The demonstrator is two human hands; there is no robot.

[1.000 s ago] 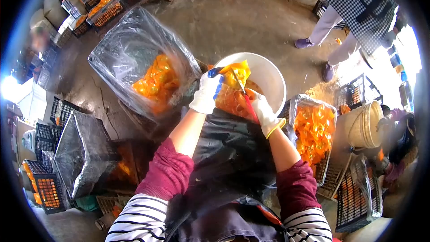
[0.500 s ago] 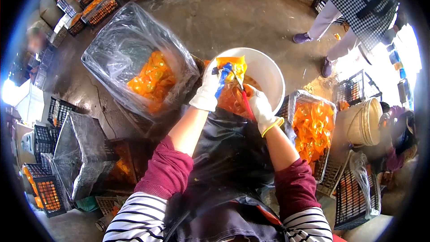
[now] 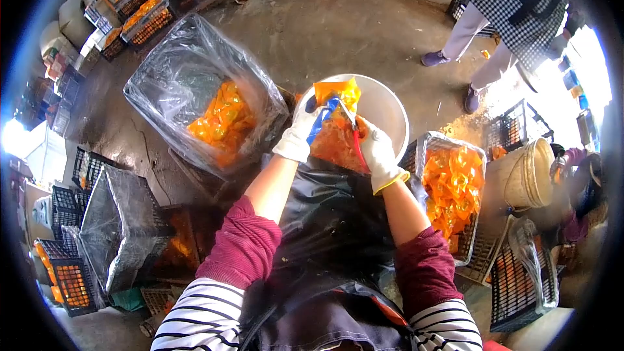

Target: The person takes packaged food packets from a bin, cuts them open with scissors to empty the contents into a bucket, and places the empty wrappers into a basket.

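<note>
My left hand [image 3: 300, 131], in a white glove with blue fingertips, is closed on an orange-yellow piece [image 3: 340, 93] that looks like a plastic packet. Red-handled scissors [image 3: 358, 145] are in my right hand [image 3: 379, 153], also gloved in white, and their blades reach up to the piece. Both hands are over the near side of a white bucket [image 3: 396, 105], which has orange material in its bottom. Left of it, a crate lined with clear plastic [image 3: 170, 68] contains orange pieces [image 3: 224, 120]. Another crate of orange pieces [image 3: 453, 185] stands at the right.
A person in a checked garment [image 3: 513, 6] stands at the upper right. A beige bucket [image 3: 530, 175] lies tilted at the right, with another person partly visible beyond it. Black crates [image 3: 70, 283] are stacked at the left; a plastic-lined box [image 3: 123, 224] stands beside them.
The orange-yellow piece has been turned in my left hand and now stands more upright above the fingers. The scissors have shifted slightly against it, and the camera view has moved a little.
</note>
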